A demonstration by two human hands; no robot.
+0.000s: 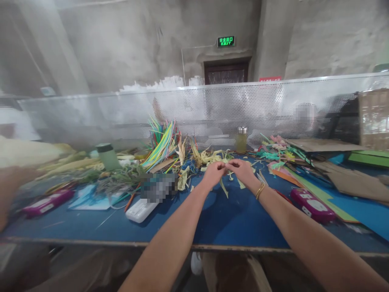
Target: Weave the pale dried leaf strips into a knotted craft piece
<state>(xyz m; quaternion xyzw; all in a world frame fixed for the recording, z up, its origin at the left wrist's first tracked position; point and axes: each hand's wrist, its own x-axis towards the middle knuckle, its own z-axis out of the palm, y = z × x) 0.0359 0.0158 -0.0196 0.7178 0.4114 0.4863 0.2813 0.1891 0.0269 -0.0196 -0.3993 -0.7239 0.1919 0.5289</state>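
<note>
My left hand (214, 173) and my right hand (241, 170) meet above the blue table, fingertips pinched together. What they pinch is too small and blurred to name. Just below the fingers a pale yellow-green strip (224, 189) hangs or lies; whether it is part of what I hold, I cannot tell. Behind my hands spreads a heap of pale yellow, husk-like pieces (209, 157). A gold bracelet (260, 190) circles my right wrist.
Left of my arms lie a white power bank-like object (142, 209), grey-green stems (121, 180), coloured pipe cleaners (164, 142) and a green-lidded cup (107, 157). A glass bottle (241, 140) stands behind. Magenta boxes (312, 205) and cardboard (349, 178) lie right. Another person's blurred arm (15, 186) reaches in left.
</note>
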